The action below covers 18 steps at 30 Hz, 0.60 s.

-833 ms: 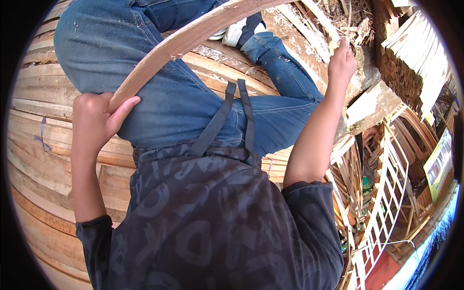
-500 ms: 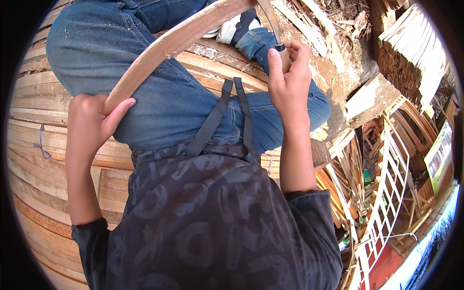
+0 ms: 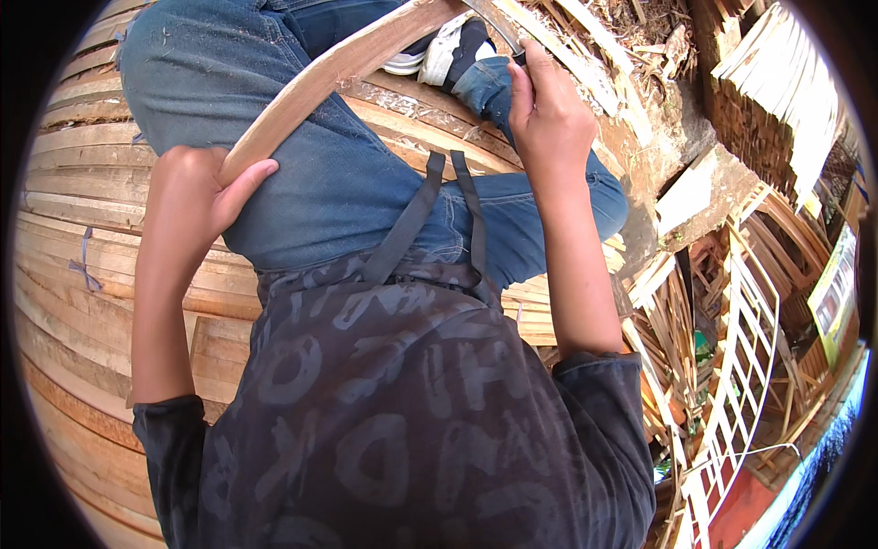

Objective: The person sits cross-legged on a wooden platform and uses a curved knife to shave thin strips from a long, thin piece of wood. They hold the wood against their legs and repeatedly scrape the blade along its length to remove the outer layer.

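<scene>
My left hand [image 3: 197, 192] is closed round the near end of a long, gently curved strip of wood [image 3: 329, 80], thumb along its side. The strip slants over my jeans-covered left thigh up to the top edge, where its far end is cut off. In my right hand [image 3: 553, 114] is a curved knife [image 3: 498, 23], its narrow metal blade bowing up and left to the strip's far end. My fingers cover the knife's handle. Whether the blade touches the wood cannot be made out at the edge of the picture.
Stacked boards [image 3: 82, 183] lie under and left of me. Wood shavings [image 3: 457, 128] are scattered by my shoe [image 3: 444, 55]. To the right stand a bundle of thin slats [image 3: 782, 101], loose wood strips [image 3: 654, 357] and a white lattice [image 3: 732, 366].
My right hand has moved up and forward with the knife, and its handle is now hidden in my grip. The wooden strip and my left hand have shifted slightly right and up.
</scene>
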{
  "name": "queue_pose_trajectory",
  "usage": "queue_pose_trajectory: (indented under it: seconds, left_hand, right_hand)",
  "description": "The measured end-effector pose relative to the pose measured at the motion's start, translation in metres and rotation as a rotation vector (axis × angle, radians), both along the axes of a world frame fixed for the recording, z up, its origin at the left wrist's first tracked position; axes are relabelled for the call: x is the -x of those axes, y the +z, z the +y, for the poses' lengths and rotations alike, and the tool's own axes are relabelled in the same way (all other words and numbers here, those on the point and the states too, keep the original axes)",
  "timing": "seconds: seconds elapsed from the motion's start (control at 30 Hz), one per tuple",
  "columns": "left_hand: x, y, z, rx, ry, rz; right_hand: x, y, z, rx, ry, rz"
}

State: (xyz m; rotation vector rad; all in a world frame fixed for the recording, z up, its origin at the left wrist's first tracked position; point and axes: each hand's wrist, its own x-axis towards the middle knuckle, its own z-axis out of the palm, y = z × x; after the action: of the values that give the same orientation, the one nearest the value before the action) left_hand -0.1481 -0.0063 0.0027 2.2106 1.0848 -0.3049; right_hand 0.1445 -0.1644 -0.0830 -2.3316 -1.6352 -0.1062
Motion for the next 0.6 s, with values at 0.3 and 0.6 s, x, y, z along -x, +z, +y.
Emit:
queue_pose_trajectory:
  seconds: [0.3, 0.6]
  left_hand:
    - [-0.003, 0.000, -0.001, 0.019, 0.009, 0.036]
    - [-0.009, -0.008, 0.002, 0.046, -0.012, -0.005]
  right_hand:
    - [-0.031, -0.014, -0.004, 0.106, -0.225, -0.044]
    - [-0.004, 0.014, -0.006, -0.027, -0.084, 0.177]
